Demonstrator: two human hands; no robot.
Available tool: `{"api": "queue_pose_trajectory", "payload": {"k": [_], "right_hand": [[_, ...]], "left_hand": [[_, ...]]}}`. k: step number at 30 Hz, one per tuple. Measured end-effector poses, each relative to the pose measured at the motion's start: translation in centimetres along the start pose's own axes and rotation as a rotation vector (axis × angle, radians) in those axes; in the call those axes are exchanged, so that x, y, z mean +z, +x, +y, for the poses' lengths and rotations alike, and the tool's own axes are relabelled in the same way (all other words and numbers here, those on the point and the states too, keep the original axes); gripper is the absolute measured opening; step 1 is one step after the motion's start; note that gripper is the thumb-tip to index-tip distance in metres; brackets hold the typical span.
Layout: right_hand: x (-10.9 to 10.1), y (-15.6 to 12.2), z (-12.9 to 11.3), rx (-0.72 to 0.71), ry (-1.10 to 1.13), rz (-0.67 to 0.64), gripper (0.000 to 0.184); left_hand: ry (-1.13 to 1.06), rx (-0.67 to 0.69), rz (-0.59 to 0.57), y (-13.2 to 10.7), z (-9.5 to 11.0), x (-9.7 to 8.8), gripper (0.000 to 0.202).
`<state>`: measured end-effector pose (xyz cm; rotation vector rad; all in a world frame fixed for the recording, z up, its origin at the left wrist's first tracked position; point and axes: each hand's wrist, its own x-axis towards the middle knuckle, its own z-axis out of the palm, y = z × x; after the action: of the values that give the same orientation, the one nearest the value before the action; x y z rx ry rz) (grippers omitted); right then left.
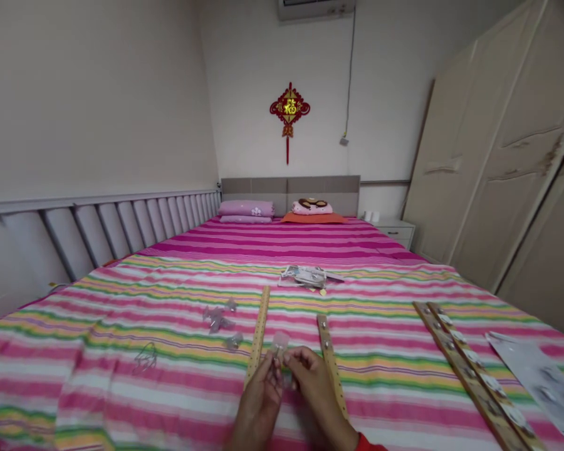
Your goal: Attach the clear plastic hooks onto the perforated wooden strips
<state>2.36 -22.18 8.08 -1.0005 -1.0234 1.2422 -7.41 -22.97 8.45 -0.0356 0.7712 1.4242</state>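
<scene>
My left hand (259,401) and my right hand (318,385) meet low in the middle, fingertips pinched together. Between them is a small clear plastic bag (281,340), its top standing above my fingers; what it contains is too small to make out. A pale wooden strip with rows of holes (260,329) lies just left of the bag. On the right, partly behind my right hand, is another holed wooden strip (329,357) with small metal pieces at its far end. Several little clear bags (217,321) lie left of the first strip.
Two long wooden strips with shiny metal pieces (460,351) lie at right, beside a clear plastic package (543,385). A heap of packets (305,275) sits farther up the striped bedspread (188,401). A crumpled clear scrap (145,358) lies left. A slatted rail (108,219) borders the bed.
</scene>
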Motion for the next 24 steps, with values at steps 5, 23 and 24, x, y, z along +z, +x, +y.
{"api": "queue_pose_trajectory", "payload": {"k": [5,23,24], "right_hand": [[-3.8,-1.5,0.5,0.013,0.015,0.05,0.036],[-13.1,1.6,4.4,0.284,-0.039,0.128,0.029],[-13.1,1.9,4.5,0.291,-0.041,0.13,0.029]], "left_hand": [[0.064,-0.082,-0.052,-1.0,-4.2,-0.3,0.014],[0.952,0.175,-0.207,5.1,-7.6,1.1,0.03],[0.992,0.17,-0.203,5.5,-7.7,1.4,0.027]]}}
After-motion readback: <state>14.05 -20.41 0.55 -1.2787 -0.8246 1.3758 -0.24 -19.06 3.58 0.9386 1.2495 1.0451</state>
